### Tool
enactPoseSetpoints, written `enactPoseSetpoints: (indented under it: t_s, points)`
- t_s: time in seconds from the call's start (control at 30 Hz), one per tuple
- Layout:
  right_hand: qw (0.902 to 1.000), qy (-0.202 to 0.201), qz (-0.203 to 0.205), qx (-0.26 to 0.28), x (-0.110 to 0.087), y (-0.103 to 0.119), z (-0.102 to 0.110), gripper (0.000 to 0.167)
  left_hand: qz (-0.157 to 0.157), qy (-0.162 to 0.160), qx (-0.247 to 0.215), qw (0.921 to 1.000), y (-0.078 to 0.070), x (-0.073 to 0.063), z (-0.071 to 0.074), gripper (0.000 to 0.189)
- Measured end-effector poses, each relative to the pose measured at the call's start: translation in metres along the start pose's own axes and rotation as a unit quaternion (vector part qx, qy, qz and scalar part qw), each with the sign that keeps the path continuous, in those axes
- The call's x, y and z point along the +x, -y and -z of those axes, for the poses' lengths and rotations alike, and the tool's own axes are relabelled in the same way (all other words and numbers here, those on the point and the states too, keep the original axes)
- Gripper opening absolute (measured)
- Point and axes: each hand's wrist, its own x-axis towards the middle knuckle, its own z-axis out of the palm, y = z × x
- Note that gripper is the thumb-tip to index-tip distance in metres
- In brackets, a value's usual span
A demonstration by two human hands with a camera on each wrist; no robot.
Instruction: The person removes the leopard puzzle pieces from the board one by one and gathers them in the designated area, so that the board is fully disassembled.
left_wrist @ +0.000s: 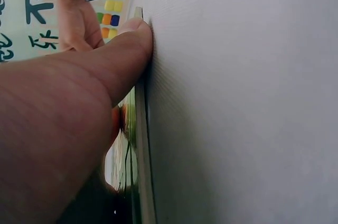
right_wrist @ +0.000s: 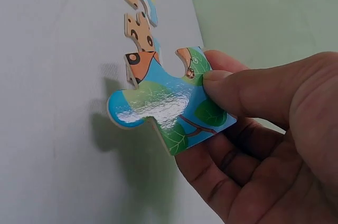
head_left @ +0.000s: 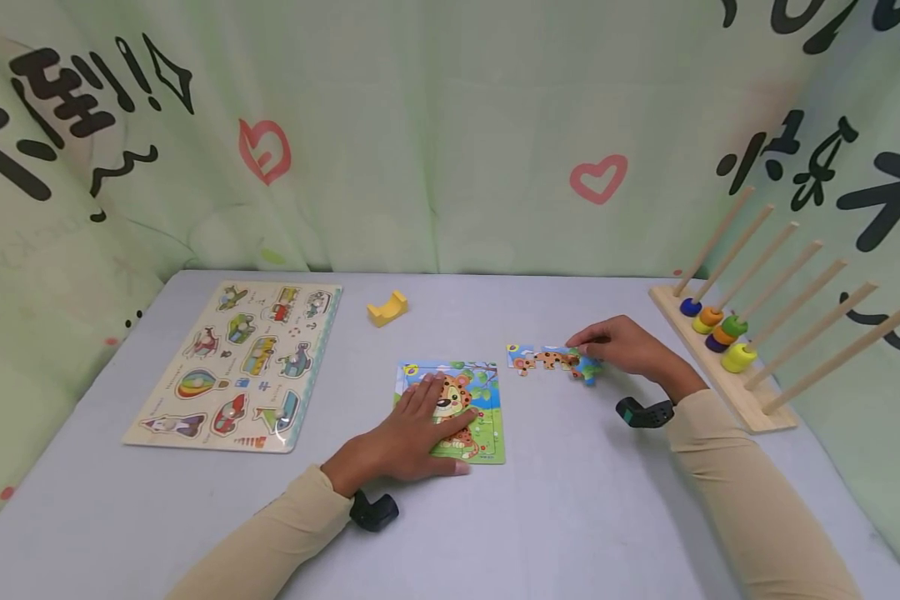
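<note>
My left hand point(head_left: 412, 433) rests on a square leopard picture puzzle board point(head_left: 489, 425), fingers straight and spread over its left part. In the left wrist view the thumb point(left_wrist: 134, 42) lies along the board's near edge. Between thumb and fingers my right hand point(head_left: 626, 348) pinches a blue jigsaw piece point(right_wrist: 163, 102) with green leaves and a bit of orange. The piece is tilted, its shadow falling on the cloth. Just left of it are a spotted orange piece point(head_left: 549, 359) and a blue-and-orange piece point(head_left: 521, 360).
A large wooden peg puzzle board point(head_left: 168, 400) with vehicle pictures lies at left. Behind the leopard board is a yellow curved block point(head_left: 387, 308). At right stands a wooden rack point(head_left: 772, 408) with upright pegs and coloured beads. A printed curtain point(head_left: 435, 150) hangs along the table's back.
</note>
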Motion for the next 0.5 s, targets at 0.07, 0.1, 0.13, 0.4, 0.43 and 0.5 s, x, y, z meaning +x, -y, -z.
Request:
enactPoseSetpoints:
  t_s: [0.07, 0.1, 0.13, 0.4, 0.43, 0.5]
  points:
    - [1.0000, -0.001, -0.001, -0.004, 0.000, -0.004, 0.001, 0.025, 0.000, 0.000, -0.002, 1.0000, 0.000, 0.000, 0.000, 0.072]
    - [1.0000, -0.002, -0.002, -0.006, 0.001, -0.006, 0.002, 0.025, 0.000, 0.000, -0.001, 1.0000, 0.000, 0.000, 0.000, 0.072]
    - [1.0000, -0.003, -0.004, -0.008, 0.001, -0.008, 0.002, 0.025, 0.001, 0.000, -0.001, 1.0000, 0.000, 0.000, 0.000, 0.072]
    - [0.9990, -0.031, -0.028, -0.013, 0.006, -0.024, 0.004, 0.025, 0.001, 0.001, 0.001, 1.0000, 0.002, 0.001, -0.002, 0.072]
    - [0.9989, -0.035, -0.029, -0.014, 0.007, -0.026, 0.004, 0.024, 0.002, 0.001, 0.001, 1.0000, 0.002, 0.001, -0.003, 0.072]
    - [0.9985, -0.043, -0.031, -0.014, 0.009, -0.028, 0.003, 0.024, 0.001, 0.000, 0.000, 1.0000, 0.002, 0.001, -0.003, 0.072]
